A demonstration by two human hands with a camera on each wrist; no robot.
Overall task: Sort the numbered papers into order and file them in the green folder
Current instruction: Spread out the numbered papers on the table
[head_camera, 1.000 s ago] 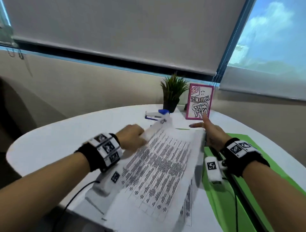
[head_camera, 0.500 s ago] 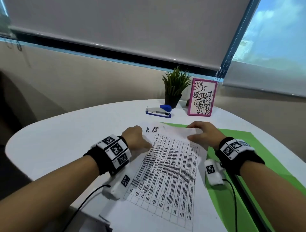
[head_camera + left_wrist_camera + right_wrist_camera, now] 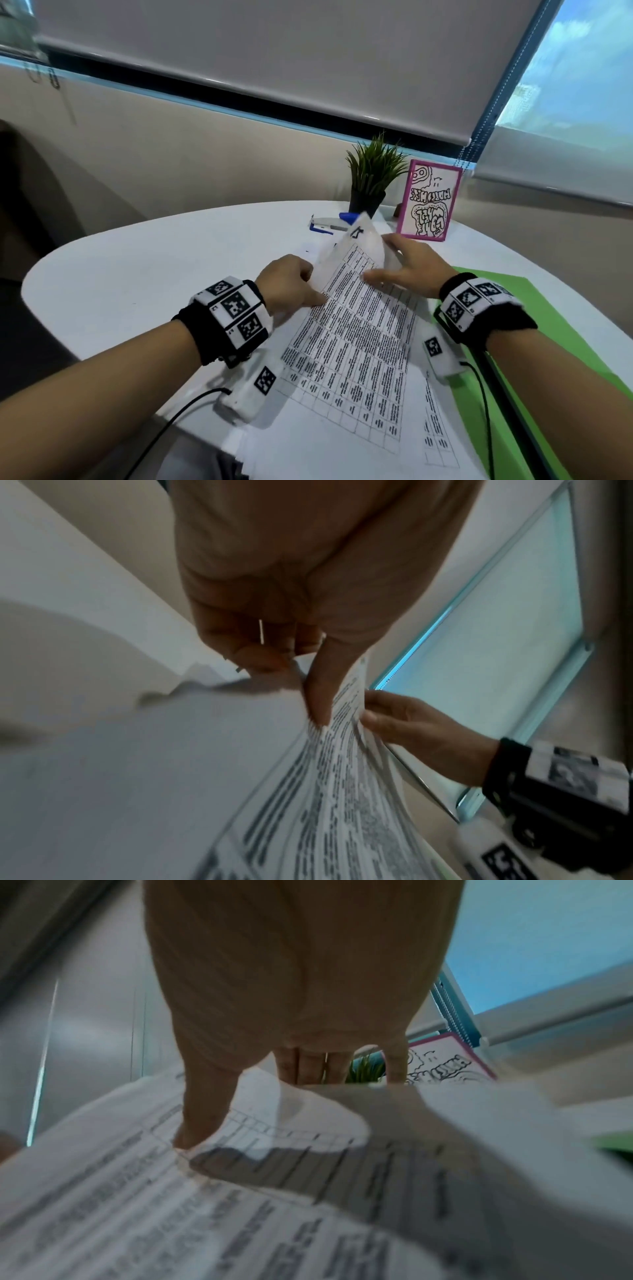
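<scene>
Head view: a round white table (image 3: 137,274) was seen carrying everything. The green folder (image 3: 561,342) was laid open toward the table's right edge, partly covered by the numbered papers (image 3: 359,342), whose stack was spread at the near edge. The stack's far end was lifted and bent. It was pinched by the left hand (image 3: 291,284) between thumb and curled fingers, and by the right hand (image 3: 407,270), thumb on top and fingers behind. A plant (image 3: 371,178), a pink-framed card (image 3: 430,202) and a stapler (image 3: 325,224) were stood at the far edge.
</scene>
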